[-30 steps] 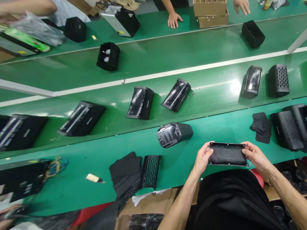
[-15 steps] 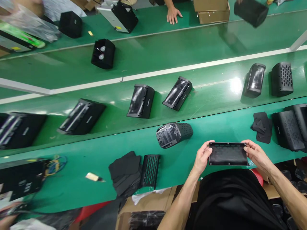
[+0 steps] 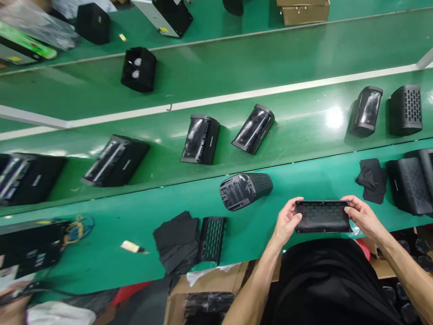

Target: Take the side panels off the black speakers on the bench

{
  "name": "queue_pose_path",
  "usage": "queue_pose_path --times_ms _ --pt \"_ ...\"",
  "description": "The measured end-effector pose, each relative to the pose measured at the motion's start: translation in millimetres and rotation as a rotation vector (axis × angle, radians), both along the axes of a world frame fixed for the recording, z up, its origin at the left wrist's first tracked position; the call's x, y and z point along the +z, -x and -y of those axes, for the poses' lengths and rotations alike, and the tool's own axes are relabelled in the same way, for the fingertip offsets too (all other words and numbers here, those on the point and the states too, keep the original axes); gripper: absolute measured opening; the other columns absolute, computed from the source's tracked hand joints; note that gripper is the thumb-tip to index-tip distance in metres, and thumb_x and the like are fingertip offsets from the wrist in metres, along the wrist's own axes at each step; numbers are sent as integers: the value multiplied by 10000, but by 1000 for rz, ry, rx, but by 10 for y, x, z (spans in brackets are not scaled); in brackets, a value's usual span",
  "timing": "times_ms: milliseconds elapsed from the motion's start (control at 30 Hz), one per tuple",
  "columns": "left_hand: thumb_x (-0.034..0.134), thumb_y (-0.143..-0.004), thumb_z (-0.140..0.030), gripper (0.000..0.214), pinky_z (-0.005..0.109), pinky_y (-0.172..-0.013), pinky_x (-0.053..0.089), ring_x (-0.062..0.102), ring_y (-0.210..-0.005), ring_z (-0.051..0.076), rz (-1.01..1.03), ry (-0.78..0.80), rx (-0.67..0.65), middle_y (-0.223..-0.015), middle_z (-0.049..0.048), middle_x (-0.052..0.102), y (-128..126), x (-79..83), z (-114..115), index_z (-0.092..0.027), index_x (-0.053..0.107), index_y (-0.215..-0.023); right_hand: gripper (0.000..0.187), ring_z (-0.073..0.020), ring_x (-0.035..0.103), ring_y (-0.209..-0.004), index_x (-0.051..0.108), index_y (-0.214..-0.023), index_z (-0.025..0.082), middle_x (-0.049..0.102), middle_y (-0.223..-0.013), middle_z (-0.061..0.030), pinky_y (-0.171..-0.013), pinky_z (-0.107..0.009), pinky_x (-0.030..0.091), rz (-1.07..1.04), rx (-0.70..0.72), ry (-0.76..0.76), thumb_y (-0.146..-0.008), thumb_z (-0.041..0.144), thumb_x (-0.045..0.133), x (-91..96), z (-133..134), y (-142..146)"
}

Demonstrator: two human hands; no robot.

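Note:
Between my two hands is a black perforated grille panel [image 3: 322, 219], its hollow inner side turned up towards me. My left hand [image 3: 286, 221] grips its left end, thumb on the inside face and fingers behind. At the right end my right hand [image 3: 362, 216] pinches it the same way, thumb inside the rim. A dark sheet covers the holes from within. Beyond my left hand, on the bench, lies a black speaker-like housing [image 3: 246, 190]. Further left rest another slotted grille panel [image 3: 212, 240] and a pile of black sheets [image 3: 176, 241].
Black sheets [image 3: 372, 180] and black housings [image 3: 407, 185] sit on the bench at right. Several housings, one a mesh-fronted unit [image 3: 200, 139], stand on the green belt [image 3: 297, 122] ahead. A small bottle [image 3: 131, 247] lies left. Another person's hand [image 3: 15, 300] shows at lower left.
The view has shifted slightly. The panel has tilted a little in my hands, and its hole pattern shows more clearly. Across the belt, a co-worker's hand has left the far bench.

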State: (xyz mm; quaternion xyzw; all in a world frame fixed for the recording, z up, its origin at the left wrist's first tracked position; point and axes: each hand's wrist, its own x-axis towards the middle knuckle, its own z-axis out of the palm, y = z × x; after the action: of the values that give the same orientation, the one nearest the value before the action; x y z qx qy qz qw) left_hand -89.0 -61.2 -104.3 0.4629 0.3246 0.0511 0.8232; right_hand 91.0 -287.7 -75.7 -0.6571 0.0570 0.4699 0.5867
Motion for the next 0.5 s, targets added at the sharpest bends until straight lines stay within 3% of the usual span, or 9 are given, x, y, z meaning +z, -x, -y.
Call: queue_pose_path --times_ms 167,300,400,500 --pt "836 -809 -533 580 295 -772 490 618 -856 198 33 147 46 -987 55 713 -30 -12 18 -182 708 -1253 419 -148 498 -637 733 -1066 251 606 -776 17 -608 -269 447 -43 -21 -31 -795 545 857 -10 -37 -42" --pt "619 -891 -787 658 330 -745 541 672 -828 226 52 324 45 -955 70 722 -74 4 -15 -189 695 -1157 418 -161 553 -651 735 -1047 261 640 -773 15 -625 -277 480 -80 -20 -56 -797 571 862 15 -90 -139" --pt "493 -913 -862 733 317 -713 540 692 -773 221 47 603 -45 -901 79 734 -166 -28 -72 -172 702 -1048 413 -163 597 -684 739 -1025 249 674 -800 7 -664 -279 502 -115 14 -71 -794 563 876 53 -151 -252" --pt "470 -935 -852 754 282 -725 528 717 -782 204 18 906 -205 -953 95 775 -347 -124 -107 -150 724 -1038 416 -152 595 -653 742 -1001 226 670 -773 6 -638 -270 492 -148 77 -74 -786 551 888 78 -249 -345"
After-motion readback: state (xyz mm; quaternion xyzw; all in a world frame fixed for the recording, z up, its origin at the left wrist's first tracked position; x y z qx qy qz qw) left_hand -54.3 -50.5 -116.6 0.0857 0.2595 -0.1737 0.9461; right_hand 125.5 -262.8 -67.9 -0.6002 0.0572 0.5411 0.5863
